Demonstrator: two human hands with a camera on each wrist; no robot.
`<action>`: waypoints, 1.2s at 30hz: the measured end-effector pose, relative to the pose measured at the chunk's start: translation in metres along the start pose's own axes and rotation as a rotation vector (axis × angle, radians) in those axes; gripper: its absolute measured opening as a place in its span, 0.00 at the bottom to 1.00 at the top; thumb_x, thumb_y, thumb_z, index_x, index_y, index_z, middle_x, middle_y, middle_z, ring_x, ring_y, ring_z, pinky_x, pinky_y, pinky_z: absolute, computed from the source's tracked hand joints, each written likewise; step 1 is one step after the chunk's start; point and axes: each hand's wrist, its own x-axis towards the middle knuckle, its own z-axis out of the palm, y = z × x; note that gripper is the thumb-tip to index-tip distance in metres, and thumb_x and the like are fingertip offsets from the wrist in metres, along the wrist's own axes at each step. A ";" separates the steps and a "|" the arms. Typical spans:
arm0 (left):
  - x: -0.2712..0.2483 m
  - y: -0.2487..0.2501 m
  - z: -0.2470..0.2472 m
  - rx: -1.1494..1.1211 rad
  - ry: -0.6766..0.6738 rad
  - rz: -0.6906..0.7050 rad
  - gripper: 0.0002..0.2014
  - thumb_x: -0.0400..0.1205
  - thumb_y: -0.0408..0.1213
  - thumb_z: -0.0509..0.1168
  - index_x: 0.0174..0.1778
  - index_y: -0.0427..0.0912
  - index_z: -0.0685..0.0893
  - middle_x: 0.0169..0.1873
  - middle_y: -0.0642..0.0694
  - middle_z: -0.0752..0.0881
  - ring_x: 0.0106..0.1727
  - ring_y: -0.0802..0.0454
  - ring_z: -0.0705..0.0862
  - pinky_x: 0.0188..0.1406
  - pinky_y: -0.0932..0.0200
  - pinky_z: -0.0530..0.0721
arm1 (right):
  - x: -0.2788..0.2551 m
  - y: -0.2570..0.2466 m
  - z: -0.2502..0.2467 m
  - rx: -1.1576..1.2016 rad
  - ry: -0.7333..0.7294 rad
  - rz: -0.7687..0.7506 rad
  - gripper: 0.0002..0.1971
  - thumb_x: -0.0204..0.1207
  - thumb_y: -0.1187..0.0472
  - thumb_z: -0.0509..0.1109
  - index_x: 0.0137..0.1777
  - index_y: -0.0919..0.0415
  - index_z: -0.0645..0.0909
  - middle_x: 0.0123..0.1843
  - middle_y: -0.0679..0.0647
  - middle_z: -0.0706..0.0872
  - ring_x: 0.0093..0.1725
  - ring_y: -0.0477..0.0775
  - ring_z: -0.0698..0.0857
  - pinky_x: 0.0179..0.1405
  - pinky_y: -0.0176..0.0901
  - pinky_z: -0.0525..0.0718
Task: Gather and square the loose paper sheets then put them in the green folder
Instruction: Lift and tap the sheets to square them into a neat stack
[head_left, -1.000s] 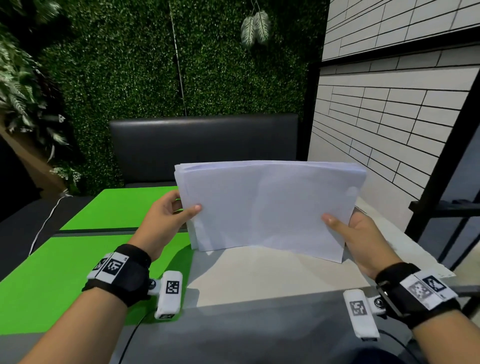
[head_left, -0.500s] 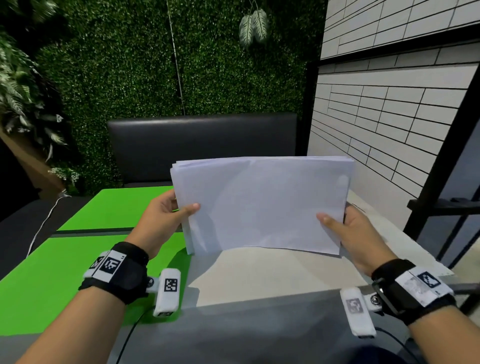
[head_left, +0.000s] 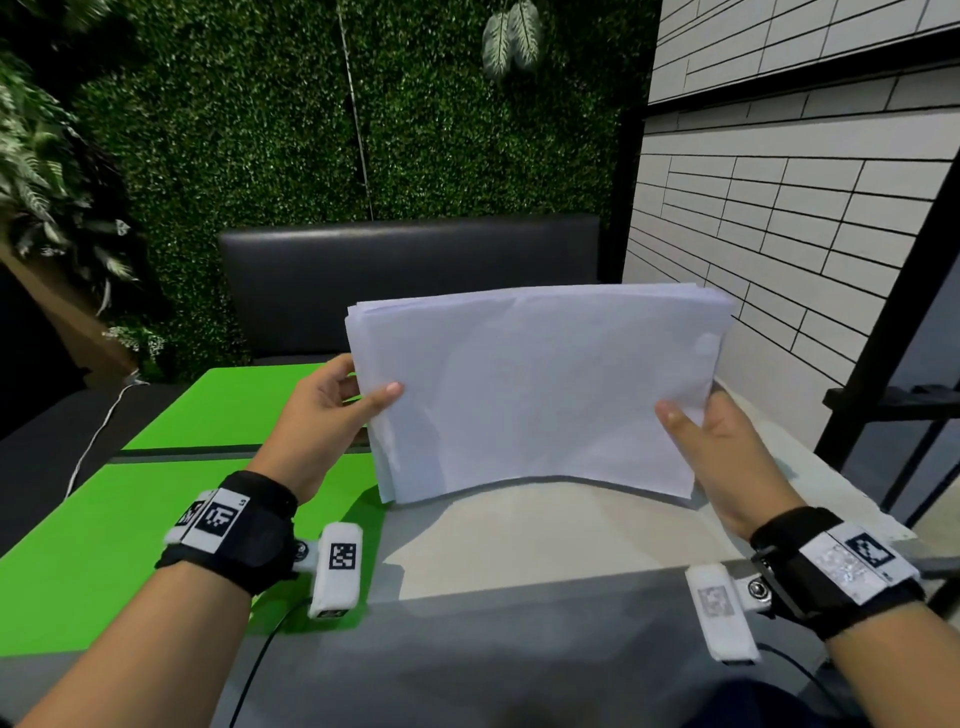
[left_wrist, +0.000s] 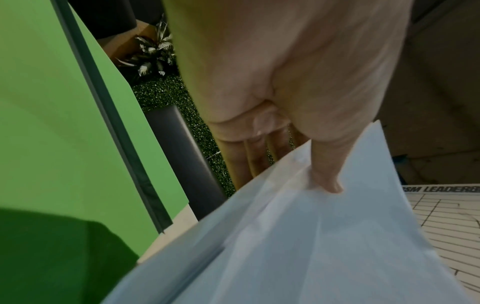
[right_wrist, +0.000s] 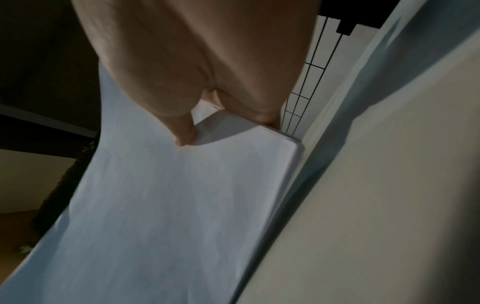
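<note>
Over the tabletop (head_left: 519, 540) at 12 o'clock, sheets (head_left: 535, 389) stand on edge, left hand (head_left: 322, 415) and right hand (head_left: 727, 457) each with a thumb-and-fingers grip on a side. Open folder (head_left: 130, 519) lies at 9 o'clock, black bench (head_left: 405, 270) behind, tiled wall (head_left: 779, 234) at 2.
</note>
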 end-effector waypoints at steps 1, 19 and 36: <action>-0.001 -0.001 0.000 0.017 -0.020 -0.027 0.18 0.87 0.31 0.74 0.73 0.47 0.87 0.62 0.45 0.97 0.61 0.44 0.96 0.56 0.47 0.96 | -0.002 0.003 -0.001 0.006 -0.040 0.033 0.18 0.91 0.56 0.70 0.78 0.46 0.79 0.72 0.44 0.91 0.74 0.54 0.89 0.67 0.52 0.89; -0.004 0.011 0.011 -0.153 0.004 -0.149 0.14 0.88 0.28 0.72 0.68 0.45 0.90 0.57 0.41 0.98 0.48 0.48 0.97 0.43 0.52 0.95 | 0.012 -0.035 -0.019 0.093 0.119 0.028 0.11 0.88 0.66 0.72 0.64 0.51 0.86 0.59 0.52 0.97 0.54 0.52 0.96 0.49 0.41 0.95; -0.057 0.023 0.084 -0.542 -0.067 -0.200 0.19 0.85 0.33 0.73 0.73 0.43 0.86 0.60 0.43 0.94 0.49 0.52 0.96 0.45 0.57 0.94 | -0.026 -0.080 0.048 0.567 0.033 0.180 0.22 0.89 0.73 0.67 0.79 0.55 0.82 0.70 0.54 0.94 0.68 0.56 0.93 0.67 0.55 0.91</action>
